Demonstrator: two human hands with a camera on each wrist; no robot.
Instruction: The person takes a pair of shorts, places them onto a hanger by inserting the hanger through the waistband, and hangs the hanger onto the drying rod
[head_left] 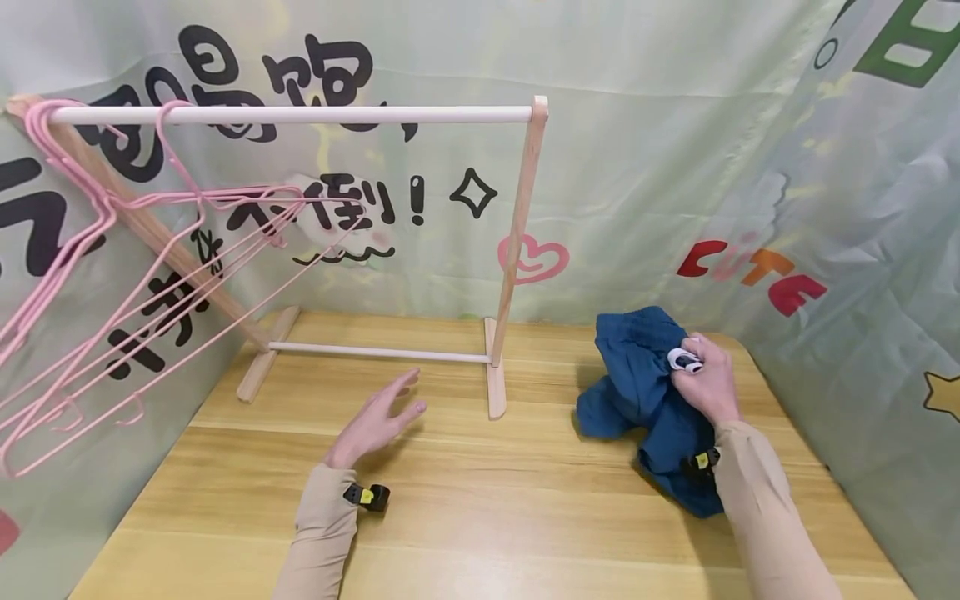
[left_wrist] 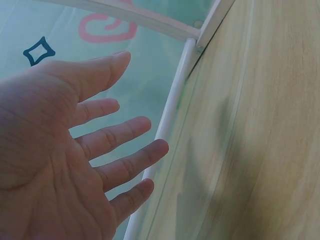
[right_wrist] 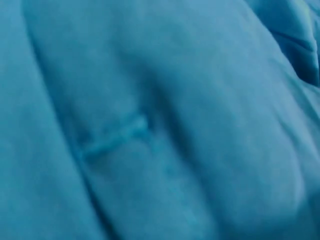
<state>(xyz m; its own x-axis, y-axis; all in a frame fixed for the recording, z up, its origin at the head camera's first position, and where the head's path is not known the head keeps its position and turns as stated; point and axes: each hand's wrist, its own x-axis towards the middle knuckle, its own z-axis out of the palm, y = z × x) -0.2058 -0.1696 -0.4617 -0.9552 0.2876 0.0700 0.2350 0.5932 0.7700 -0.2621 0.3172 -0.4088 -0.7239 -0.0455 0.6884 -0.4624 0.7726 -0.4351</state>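
A crumpled blue garment (head_left: 637, 375) hangs from my right hand (head_left: 711, 382) at the right side of the table, its folds reaching down toward the wood. The curled fingers of that hand grip it beside a white patch with dark marks (head_left: 685, 360). Blue cloth (right_wrist: 210, 130) fills the right wrist view, with a short stitched bar on it; the hand is hidden there. My left hand (head_left: 377, 423) holds nothing and hovers over the table in front of the rack. In the left wrist view the left hand (left_wrist: 65, 145) shows spread, relaxed fingers.
A wooden clothes rack (head_left: 517, 233) with a white top rail (head_left: 360, 115) stands at the back left. Several pink hangers (head_left: 176, 167) hang at the rail's left end and jut forward. A printed cloth backdrop (head_left: 637, 167) encloses the wooden table (head_left: 480, 500).
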